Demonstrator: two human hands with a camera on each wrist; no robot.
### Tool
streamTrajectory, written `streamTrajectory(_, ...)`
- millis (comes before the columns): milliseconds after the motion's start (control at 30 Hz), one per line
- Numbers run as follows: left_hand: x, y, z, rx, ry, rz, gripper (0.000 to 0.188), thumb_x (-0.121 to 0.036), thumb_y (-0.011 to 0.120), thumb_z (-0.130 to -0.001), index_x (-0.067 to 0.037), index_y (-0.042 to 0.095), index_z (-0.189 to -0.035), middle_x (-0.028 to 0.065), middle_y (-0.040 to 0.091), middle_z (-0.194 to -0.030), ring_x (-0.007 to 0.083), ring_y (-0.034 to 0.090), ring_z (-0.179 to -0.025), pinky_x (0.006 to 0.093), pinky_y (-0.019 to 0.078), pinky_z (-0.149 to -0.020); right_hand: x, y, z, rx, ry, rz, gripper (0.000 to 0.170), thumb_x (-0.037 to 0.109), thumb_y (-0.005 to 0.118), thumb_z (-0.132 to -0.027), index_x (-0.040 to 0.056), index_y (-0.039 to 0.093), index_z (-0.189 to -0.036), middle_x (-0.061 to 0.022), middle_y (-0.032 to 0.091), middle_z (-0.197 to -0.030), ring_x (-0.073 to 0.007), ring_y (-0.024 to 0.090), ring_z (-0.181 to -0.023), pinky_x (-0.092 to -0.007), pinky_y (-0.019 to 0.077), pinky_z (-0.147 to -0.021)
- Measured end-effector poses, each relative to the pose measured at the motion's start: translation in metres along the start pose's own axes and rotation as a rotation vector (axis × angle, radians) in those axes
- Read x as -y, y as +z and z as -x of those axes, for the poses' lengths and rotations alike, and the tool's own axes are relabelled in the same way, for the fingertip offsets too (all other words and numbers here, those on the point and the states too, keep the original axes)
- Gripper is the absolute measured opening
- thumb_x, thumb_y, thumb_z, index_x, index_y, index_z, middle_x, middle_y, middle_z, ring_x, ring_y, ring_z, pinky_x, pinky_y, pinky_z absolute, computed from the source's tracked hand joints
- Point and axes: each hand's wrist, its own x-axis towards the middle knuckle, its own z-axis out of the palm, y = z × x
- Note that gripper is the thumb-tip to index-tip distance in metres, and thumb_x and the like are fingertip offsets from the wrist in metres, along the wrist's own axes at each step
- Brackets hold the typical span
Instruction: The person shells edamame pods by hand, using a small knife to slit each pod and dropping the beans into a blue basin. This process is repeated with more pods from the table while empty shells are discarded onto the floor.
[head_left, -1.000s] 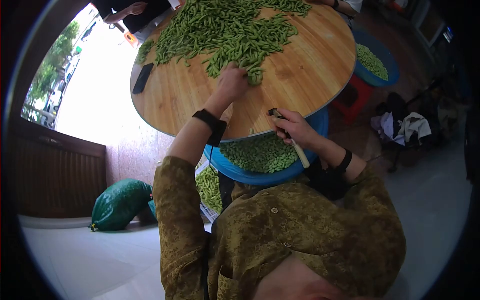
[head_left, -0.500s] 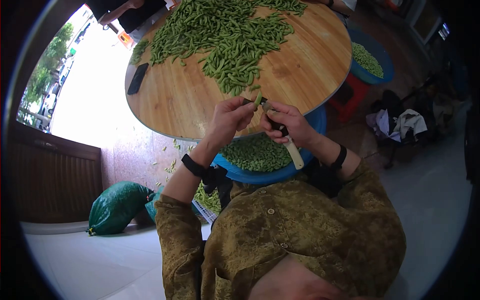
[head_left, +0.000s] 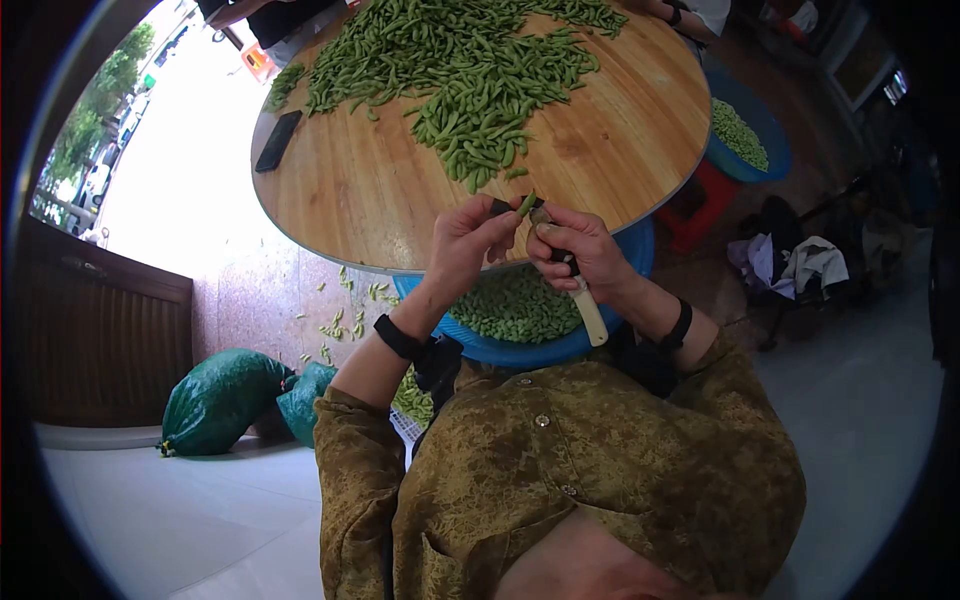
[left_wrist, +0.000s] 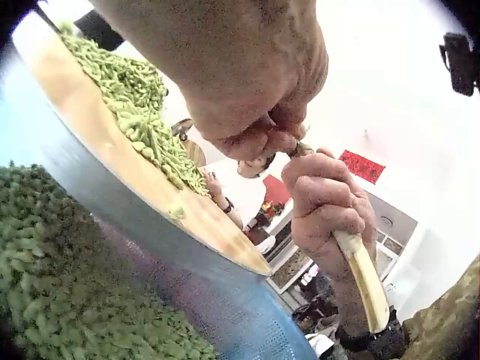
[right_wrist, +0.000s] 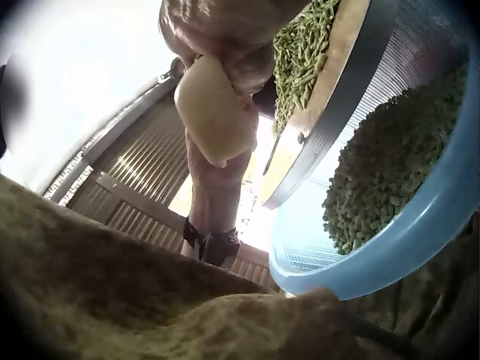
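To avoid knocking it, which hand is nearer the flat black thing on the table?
Left. Your left hand is right of the flat black thing, nearer you; right hand is further right.

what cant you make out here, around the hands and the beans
Tool, head view: middle covered by the right hand.
Tool's working end, right wrist view: hidden behind its pale handle and the right hand.
Pod, head view: too small to tell if split.
Pile of pods, head view: far side cut off by top edge.
Near blue tub, head view: far side hidden under the tabletop.
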Motion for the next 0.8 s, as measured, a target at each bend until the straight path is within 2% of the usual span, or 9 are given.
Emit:
streamTrajectory(200,0.001,-0.002,-0.001,0.299,-0.293,0.717,0.012,-0.016,0.056,-0.094,-0.005,0.06,-0.091,0.0025,0.058,-0.067,0.0084,0.05,-0.053,0.0195,0.0364,-0.046,0.002,-0.007,0.0,0.19,0.115,-0.331,0.027,0.016,0.043,-0.099,0.0075,0.046,-0.124,-0.0011,0.047,-0.078,-0.0045,0.04,-0.052,-0.0153,0.0337,-0.038)
streamTrajectory(333,0.002,-0.001,-0.005,0.253,-0.323,0.727,0.009,-0.016,0.06,-0.092,-0.007,0.06,-0.091,0.0008,0.057,-0.068,0.0085,0.051,-0.054,0.0201,0.0351,-0.044,0.003,-0.006,-0.001,0.158,0.128,-0.395,0.025,0.017,0.043,-0.099,0.0083,0.046,-0.122,-0.0008,0.047,-0.079,-0.004,0.039,-0.053,-0.0146,0.0336,-0.038)
streamTrajectory(400,-0.003,-0.007,-0.008,0.107,-0.03,-0.165,0.013,-0.014,0.066,-0.087,-0.004,0.059,-0.091,0.0032,0.056,-0.067,0.0131,0.054,-0.054,0.0261,0.0391,-0.044,0.002,-0.01,-0.002,0.06,0.174,-0.39,0.023,0.017,0.044,-0.099,0.009,0.046,-0.12,-0.0007,0.048,-0.079,-0.0034,0.039,-0.054,-0.014,0.033,-0.038)
streamTrajectory(433,-0.005,-0.006,-0.006,0.108,-0.034,-0.165,0.013,-0.014,0.066,-0.087,-0.004,0.059,-0.091,0.0032,0.056,-0.067,0.0131,0.054,-0.054,0.0261,0.0391,-0.044,-0.001,-0.012,-0.001,0.057,0.175,-0.393,0.023,0.017,0.044,-0.099,0.009,0.046,-0.12,-0.0007,0.048,-0.079,-0.0034,0.039,-0.054,-0.014,0.033,-0.038)
streamTrajectory(500,-0.014,-0.002,0.0,0.059,0.438,-0.828,0.018,-0.011,0.07,-0.081,0.0,0.057,-0.089,0.0088,0.057,-0.068,0.019,0.057,-0.055,0.0329,0.0441,-0.047,-0.004,-0.013,-0.001,0.077,0.208,-0.401,0.023,0.018,0.045,-0.098,0.011,0.047,-0.12,0.0002,0.048,-0.08,-0.003,0.039,-0.054,-0.0137,0.0327,-0.038)
streamTrajectory(533,-0.017,0.0,0.002,0.055,0.439,-0.829,0.018,-0.011,0.07,-0.081,0.0,0.057,-0.089,0.0088,0.057,-0.068,0.019,0.057,-0.055,0.0329,0.0441,-0.047,-0.003,-0.011,-0.001,0.08,0.211,-0.399,0.023,0.018,0.045,-0.098,0.011,0.047,-0.12,0.0002,0.048,-0.08,-0.003,0.039,-0.054,-0.0137,0.0327,-0.038)
streamTrajectory(600,-0.019,0.004,0.007,0.01,0.734,-1.133,0.024,-0.008,0.072,-0.078,0.002,0.06,-0.096,0.0091,0.058,-0.066,0.0112,0.058,-0.057,0.0323,0.0467,-0.051,-0.002,-0.005,0.001,0.064,0.253,-0.451,0.018,0.018,0.046,-0.098,0.0142,0.048,-0.116,0.0008,0.047,-0.078,-0.0032,0.038,-0.052,-0.014,0.0306,-0.036)
streamTrajectory(733,-0.018,0.003,0.007,-0.021,0.781,-1.172,0.021,-0.007,0.072,-0.078,0.003,0.059,-0.091,0.0116,0.059,-0.066,0.0116,0.061,-0.06,0.0319,0.0463,-0.051,-0.006,-0.009,0.0,0.064,0.233,-0.502,0.021,0.018,0.046,-0.098,0.0145,0.047,-0.118,0.0007,0.048,-0.078,-0.0033,0.038,-0.052,-0.0142,0.0313,-0.036)
streamTrajectory(800,-0.023,0.001,0.008,0.027,0.419,-0.798,0.017,-0.012,0.066,-0.085,0.003,0.059,-0.09,0.0132,0.065,-0.072,0.0211,0.063,-0.06,0.0332,0.0472,-0.051,-0.003,-0.006,0.003,0.133,0.18,-0.475,0.021,0.018,0.046,-0.098,0.0135,0.048,-0.118,0.0015,0.049,-0.08,-0.0021,0.039,-0.053,-0.0132,0.0324,-0.038)
